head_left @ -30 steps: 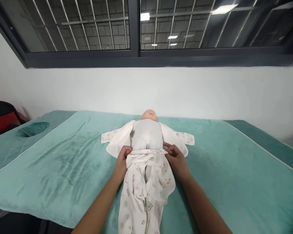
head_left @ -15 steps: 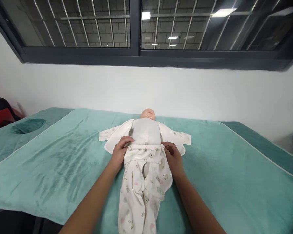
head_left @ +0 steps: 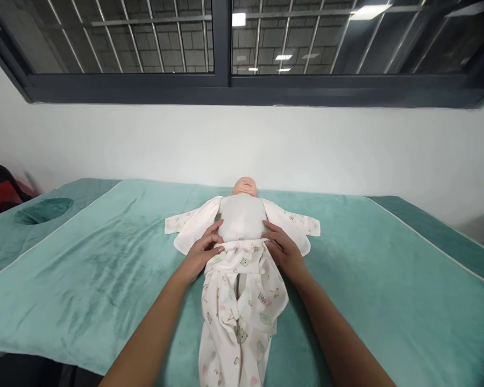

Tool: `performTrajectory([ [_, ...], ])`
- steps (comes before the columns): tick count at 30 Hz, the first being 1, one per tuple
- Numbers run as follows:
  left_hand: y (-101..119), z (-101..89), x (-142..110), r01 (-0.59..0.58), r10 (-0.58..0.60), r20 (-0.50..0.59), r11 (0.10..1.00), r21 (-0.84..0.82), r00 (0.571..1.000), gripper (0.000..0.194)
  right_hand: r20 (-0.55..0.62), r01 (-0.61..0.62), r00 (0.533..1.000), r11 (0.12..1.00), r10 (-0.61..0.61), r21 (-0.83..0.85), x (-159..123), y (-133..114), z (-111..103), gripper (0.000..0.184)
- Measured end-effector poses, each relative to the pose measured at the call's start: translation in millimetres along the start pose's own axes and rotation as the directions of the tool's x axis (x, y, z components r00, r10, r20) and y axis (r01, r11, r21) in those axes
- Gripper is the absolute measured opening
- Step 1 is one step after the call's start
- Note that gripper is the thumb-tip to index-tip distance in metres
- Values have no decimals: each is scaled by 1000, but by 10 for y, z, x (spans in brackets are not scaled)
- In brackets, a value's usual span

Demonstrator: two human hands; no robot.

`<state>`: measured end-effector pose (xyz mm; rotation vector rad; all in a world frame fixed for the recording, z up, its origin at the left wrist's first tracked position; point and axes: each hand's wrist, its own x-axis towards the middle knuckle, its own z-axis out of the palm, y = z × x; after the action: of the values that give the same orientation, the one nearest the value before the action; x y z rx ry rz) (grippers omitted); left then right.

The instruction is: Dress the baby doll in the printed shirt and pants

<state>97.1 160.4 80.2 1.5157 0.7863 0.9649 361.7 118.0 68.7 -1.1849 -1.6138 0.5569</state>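
Note:
A baby doll [head_left: 241,215] lies on its back, head toward the wall, its pale torso bare in the middle. A white printed baby jacket [head_left: 197,227] is spread open beneath it, sleeves out to both sides. White printed baby trousers [head_left: 242,314] cover the lower body, with a gap at the crotch. My left hand [head_left: 201,252] rests at the waistband's left side, fingers apart and reaching up along the torso. On the other side my right hand [head_left: 286,251] has its fingers spread over the torso's edge and the waistband. Neither hand grips anything visibly.
A teal velvety cover [head_left: 105,269] lies over the bed, with a round hollow [head_left: 44,210] at the left end. Behind it rise a white wall [head_left: 242,140] and a dark-framed window [head_left: 221,88]. A red and black object [head_left: 2,188] stands far left.
The fingers of both hands have left their pinch at the waistband and spread upward onto the doll's sides. The view has shifted slightly.

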Motion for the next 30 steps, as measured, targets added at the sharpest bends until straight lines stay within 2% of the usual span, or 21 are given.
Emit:
performTrajectory([
  [3,-33,6,71,3,-6,-50,999,-47,999,19,66,-102,993,993,98,65,122,34,-56,20],
  [6,-41,-5,246,4,-9,-188,1000,-30,982,21,77,-159,984,987,158,10,245,28,-61,22],
  [10,-43,-20,568,8,17,-341,997,72,940,19,-32,-159,987,974,156,-161,436,32,-34,21],
  [13,-106,-5,751,17,-9,-343,1000,23,939,20,-163,-233,967,939,196,-254,577,107,-6,23],
  [17,-243,16,836,27,-40,-314,999,-46,949,23,-270,-303,931,931,244,-205,684,252,54,29],
  [19,-287,17,837,13,-26,-329,999,-40,944,22,-262,-306,930,938,257,-165,692,296,87,31],
  [22,-318,14,830,-20,40,-352,998,59,935,17,-237,-287,937,952,257,-103,661,306,122,31],
  [24,-330,17,823,-47,83,-354,993,108,931,15,-234,-246,943,969,235,-16,625,292,128,28],
  [27,-342,29,807,-75,101,-334,993,91,937,16,-199,-173,962,981,187,87,577,266,115,24],
  [30,-311,22,810,-76,113,-289,988,135,951,14,-117,-115,986,993,119,41,576,231,96,21],
])
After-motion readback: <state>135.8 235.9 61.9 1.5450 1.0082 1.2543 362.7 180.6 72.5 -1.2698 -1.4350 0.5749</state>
